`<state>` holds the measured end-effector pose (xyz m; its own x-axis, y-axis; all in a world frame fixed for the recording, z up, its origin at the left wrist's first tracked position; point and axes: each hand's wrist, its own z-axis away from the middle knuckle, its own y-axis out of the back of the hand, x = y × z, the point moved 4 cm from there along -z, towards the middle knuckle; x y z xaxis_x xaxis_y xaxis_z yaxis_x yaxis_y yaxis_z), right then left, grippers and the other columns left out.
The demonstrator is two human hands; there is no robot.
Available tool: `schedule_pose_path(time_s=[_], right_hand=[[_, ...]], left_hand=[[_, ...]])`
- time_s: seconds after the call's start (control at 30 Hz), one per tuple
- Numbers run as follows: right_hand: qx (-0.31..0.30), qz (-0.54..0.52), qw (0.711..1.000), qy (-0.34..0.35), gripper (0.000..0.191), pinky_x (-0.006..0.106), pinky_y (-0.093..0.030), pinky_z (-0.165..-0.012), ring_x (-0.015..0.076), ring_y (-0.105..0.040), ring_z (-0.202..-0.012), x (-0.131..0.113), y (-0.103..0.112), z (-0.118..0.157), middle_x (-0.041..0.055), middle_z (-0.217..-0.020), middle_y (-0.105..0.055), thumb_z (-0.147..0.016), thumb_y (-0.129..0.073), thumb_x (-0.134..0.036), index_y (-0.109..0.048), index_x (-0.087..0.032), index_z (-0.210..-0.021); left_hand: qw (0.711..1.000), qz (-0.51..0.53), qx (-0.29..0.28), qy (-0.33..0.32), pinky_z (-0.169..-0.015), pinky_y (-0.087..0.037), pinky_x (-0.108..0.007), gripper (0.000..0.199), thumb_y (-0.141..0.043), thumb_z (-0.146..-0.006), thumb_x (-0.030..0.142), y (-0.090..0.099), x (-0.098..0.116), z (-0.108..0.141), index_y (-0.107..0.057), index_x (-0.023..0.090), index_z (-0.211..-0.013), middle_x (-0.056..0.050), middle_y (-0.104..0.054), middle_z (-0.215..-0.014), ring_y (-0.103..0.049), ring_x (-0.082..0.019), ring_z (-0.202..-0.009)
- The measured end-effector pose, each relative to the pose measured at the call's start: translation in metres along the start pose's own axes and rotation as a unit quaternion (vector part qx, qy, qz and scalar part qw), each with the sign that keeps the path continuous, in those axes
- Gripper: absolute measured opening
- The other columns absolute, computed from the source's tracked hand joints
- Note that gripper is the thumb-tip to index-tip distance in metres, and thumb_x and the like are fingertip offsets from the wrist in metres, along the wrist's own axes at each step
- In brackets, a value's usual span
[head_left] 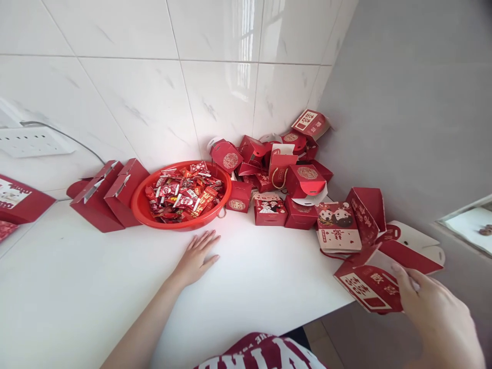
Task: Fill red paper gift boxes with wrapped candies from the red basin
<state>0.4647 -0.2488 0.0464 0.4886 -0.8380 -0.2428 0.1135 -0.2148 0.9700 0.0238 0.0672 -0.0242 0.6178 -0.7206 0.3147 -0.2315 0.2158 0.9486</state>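
Observation:
At the right, my right hand grips the edge of a red gift box with gold lettering. That box is tilted, and its lower part overhangs the table's front edge. My left hand lies flat on the white table, fingers spread, holding nothing. Just beyond its fingertips stands a red plastic basin full of wrapped candies. Beside the held box, a box with two cartoon faces lies near an upright red box.
Many red gift boxes are heaped in the corner against the tiled wall. Folded red boxes stand left of the basin. A power strip with a cable is on the left, and a grey wall bounds the right side.

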Motion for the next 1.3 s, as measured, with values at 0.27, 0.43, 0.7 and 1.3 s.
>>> schedule_pose_path(time_s=[0.27, 0.43, 0.7, 1.3], right_hand=[[-0.141, -0.115, 0.960, 0.211, 0.045, 0.040, -0.053, -0.079, 0.0333, -0.070, -0.093, -0.079, 0.009, 0.026, 0.0106, -0.101, -0.075, -0.088, -0.047, -0.061, -0.073, -0.026, -0.088], [-0.229, -0.170, 0.887, 0.363, 0.042, 0.032, -0.050, -0.076, 0.0229, -0.067, -0.089, -0.174, 0.008, 0.048, 0.0058, -0.100, -0.073, -0.100, -0.040, -0.049, -0.072, -0.024, -0.090], [-0.174, -0.215, 0.809, 0.519, 0.031, 0.031, -0.052, -0.078, 0.0194, -0.068, -0.095, -0.268, 0.035, 0.058, 0.0058, -0.112, -0.071, -0.102, -0.046, -0.037, -0.072, -0.023, -0.111], [-0.225, -0.347, 0.779, 0.472, 0.020, 0.026, -0.057, -0.061, 0.0158, -0.068, -0.077, -0.326, 0.040, 0.048, 0.0054, -0.100, -0.070, -0.095, -0.053, -0.031, -0.068, -0.021, -0.105]], left_hand=[[1.000, 0.011, -0.005, 0.000, -0.124, -0.015, -0.052, 0.057, -0.043, -0.100, 0.050, 0.000, 0.001, 0.001, -0.033, 0.034, -0.154, -0.003, -0.029, -0.163, -0.024, -0.026, -0.152], [0.998, 0.058, 0.008, 0.009, -0.124, -0.016, -0.055, 0.055, -0.050, -0.097, 0.046, 0.003, 0.004, 0.000, -0.043, 0.031, -0.149, -0.006, -0.035, -0.160, -0.028, -0.028, -0.151], [0.964, 0.216, 0.108, 0.112, -0.082, -0.056, -0.028, 0.032, -0.047, -0.099, 0.043, 0.100, 0.045, 0.022, -0.067, 0.024, -0.115, -0.004, -0.072, -0.114, -0.068, -0.020, -0.102], [0.943, 0.294, 0.033, 0.152, -0.069, -0.057, -0.028, 0.058, -0.059, -0.089, 0.030, 0.174, 0.083, 0.037, -0.041, 0.033, -0.143, -0.003, -0.067, -0.100, -0.067, -0.017, -0.079]])
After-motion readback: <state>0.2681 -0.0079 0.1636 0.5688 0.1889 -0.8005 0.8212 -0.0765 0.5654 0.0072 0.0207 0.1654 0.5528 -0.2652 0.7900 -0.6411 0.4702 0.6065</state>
